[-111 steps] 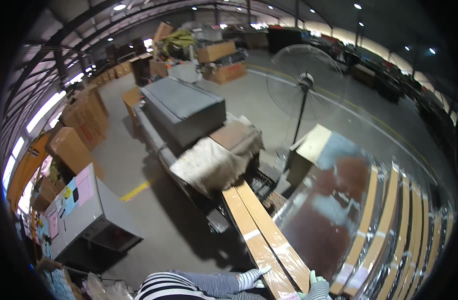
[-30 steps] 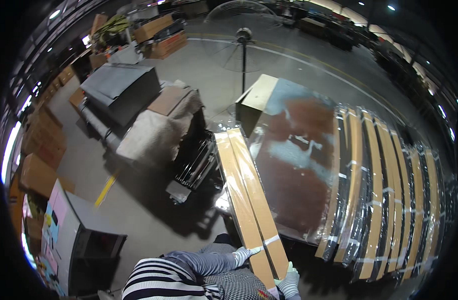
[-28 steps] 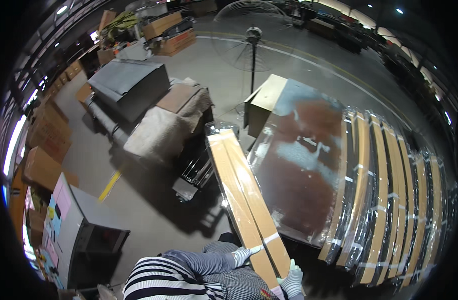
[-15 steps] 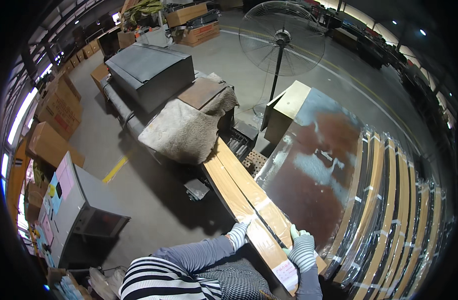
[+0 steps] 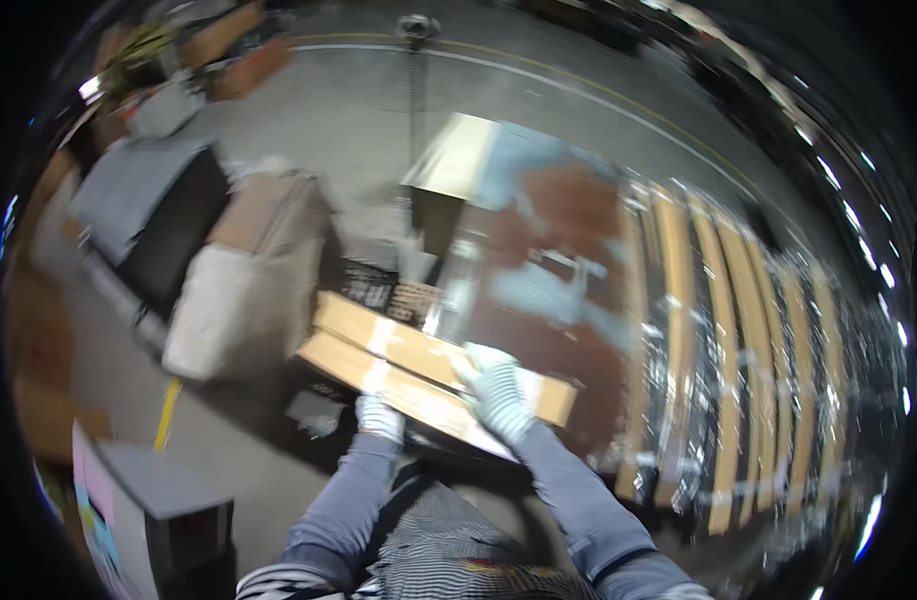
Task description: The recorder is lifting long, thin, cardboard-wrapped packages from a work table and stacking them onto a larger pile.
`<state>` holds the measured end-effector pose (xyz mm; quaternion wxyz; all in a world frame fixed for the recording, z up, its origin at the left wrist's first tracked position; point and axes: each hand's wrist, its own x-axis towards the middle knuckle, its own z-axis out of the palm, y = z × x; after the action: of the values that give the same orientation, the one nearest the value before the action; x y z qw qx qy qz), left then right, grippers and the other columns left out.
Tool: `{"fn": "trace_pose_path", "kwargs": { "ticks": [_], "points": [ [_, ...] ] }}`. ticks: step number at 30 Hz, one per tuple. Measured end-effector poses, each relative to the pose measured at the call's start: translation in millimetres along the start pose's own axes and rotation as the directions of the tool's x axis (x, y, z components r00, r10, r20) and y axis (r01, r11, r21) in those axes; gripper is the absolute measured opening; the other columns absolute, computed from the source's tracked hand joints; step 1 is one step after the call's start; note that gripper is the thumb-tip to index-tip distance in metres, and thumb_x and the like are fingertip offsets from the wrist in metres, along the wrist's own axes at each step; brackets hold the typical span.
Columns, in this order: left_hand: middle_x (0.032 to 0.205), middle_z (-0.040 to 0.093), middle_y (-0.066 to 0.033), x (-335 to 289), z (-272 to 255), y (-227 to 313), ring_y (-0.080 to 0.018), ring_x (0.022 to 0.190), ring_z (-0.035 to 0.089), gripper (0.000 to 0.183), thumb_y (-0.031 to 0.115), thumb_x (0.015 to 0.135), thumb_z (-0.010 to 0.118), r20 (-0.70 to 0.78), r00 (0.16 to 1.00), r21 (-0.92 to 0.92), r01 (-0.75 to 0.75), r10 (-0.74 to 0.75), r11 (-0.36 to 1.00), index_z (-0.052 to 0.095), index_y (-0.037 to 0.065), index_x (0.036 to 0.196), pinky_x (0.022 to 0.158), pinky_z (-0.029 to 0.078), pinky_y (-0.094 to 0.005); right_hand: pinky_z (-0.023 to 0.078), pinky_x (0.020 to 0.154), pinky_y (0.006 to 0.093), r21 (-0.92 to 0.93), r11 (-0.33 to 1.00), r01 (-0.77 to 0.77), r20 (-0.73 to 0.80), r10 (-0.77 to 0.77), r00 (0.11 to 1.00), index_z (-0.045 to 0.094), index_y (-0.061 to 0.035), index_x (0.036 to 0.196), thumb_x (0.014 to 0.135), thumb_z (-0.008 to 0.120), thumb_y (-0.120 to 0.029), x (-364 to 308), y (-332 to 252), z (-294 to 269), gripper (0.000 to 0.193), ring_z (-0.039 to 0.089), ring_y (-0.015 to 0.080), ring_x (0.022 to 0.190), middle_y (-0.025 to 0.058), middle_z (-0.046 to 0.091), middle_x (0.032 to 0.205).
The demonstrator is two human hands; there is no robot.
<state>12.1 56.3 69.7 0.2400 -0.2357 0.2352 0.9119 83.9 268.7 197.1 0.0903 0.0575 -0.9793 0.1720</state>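
Note:
Two long, narrow brown cardboard boxes, a far one (image 5: 419, 348) and a near one (image 5: 419, 395), lie side by side in front of me, with a dark gap between them and pale tape across. My left hand (image 5: 381, 415), in a striped glove, grips the near box's edge; its fingers are blurred and partly hidden. Over the right part of the boxes, my right hand (image 5: 497, 393), also gloved, is closed on them, the fingertips around the gap. A whitish label shows beside the right hand, partly covered.
Right of the boxes stands a metal-topped table (image 5: 554, 290) with reddish-brown and bluish patches. Beyond it, several long plastic-wrapped packs (image 5: 724, 370) lie in a row. A cloth-covered machine part (image 5: 244, 310) and a grey metal box (image 5: 149, 195) stand left. A grey cabinet (image 5: 159, 480) is at lower left.
My view has turned to the right. The two boxes now lie more crosswise, their far ends out from beside the cloth-covered part. My right hand sits further left along them, and both hands stay on them.

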Motion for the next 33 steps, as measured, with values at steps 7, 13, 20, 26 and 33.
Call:
{"fn": "trace_pose_path", "kwargs": {
  "ticks": [7, 13, 20, 26, 33],
  "points": [
    [0.125, 0.061, 0.002, 57, -89, -10, -0.0186, 0.122, 0.052, 0.04, 0.052, 0.096, 0.05, -0.243, 0.967, 0.42, 0.177, -0.077, 0.89, 0.058, 0.021, 0.119, 0.098, 0.038, -0.0454, 0.046, 0.098, 0.0438, -0.038, 0.947, -0.319, -0.227, 0.302, 0.926, 0.058, -0.0014, 0.121, 0.076, 0.064, -0.021, -56, 12, 11, 0.05, 0.057, 0.0329, 0.114, 0.0178, 0.061, 0.119],
    [0.122, 0.063, -0.0054, -24, -96, -103, -0.0266, 0.109, 0.06, 0.031, 0.047, 0.097, 0.053, -0.248, 0.89, 0.408, 0.454, -0.383, 0.792, 0.061, 0.018, 0.106, 0.087, 0.047, -0.0461, 0.048, 0.089, 0.0479, -0.049, 0.208, -0.977, -0.576, 0.793, 0.198, 0.057, -0.0019, 0.109, 0.061, 0.077, -0.017, -326, 118, -7, 0.054, 0.058, 0.039, 0.102, 0.0193, 0.06, 0.105],
    [0.15, 0.046, -0.0129, -100, -17, -163, -0.0308, 0.134, 0.047, 0.07, 0.055, 0.094, 0.058, -0.229, 0.704, 0.722, 0.586, -0.672, 0.368, 0.043, 0.01, 0.146, 0.109, 0.038, -0.0456, 0.054, 0.09, 0.044, 0.074, -0.062, -0.995, -0.065, 0.996, -0.067, 0.063, -0.0031, 0.106, 0.057, 0.088, -0.041, -389, 105, -18, 0.067, 0.066, 0.0383, 0.1, 0.0216, 0.068, 0.106],
    [0.119, 0.064, -0.0087, -89, -66, -221, -0.021, 0.108, 0.06, 0.056, 0.046, 0.091, 0.069, -0.252, 0.571, 0.901, 0.434, -0.781, 0.026, 0.058, 0.009, 0.131, 0.094, 0.048, -0.0371, 0.045, 0.102, 0.0448, 0.002, 0.563, -0.826, 0.027, 0.826, 0.563, 0.058, 0.0016, 0.115, 0.071, 0.076, -0.05, -367, 0, -3, 0.07, 0.056, 0.0401, 0.118, 0.0241, 0.06, 0.123],
    [0.094, 0.066, 0.0002, -159, -23, -228, -0.0138, 0.081, 0.062, 0.032, 0.025, 0.093, 0.07, -0.031, 0.778, 0.852, 0.348, -0.627, 0.39, 0.063, 0.012, 0.121, 0.072, 0.052, -0.0321, 0.043, 0.101, 0.0506, -0.273, 0.061, -0.96, -0.58, 0.786, 0.215, 0.035, 0.0013, 0.146, 0.064, 0.086, -0.028, -427, 100, -113, 0.101, 0.05, 0.0361, 0.119, 0.0172, 0.052, 0.129]
  ]
}}
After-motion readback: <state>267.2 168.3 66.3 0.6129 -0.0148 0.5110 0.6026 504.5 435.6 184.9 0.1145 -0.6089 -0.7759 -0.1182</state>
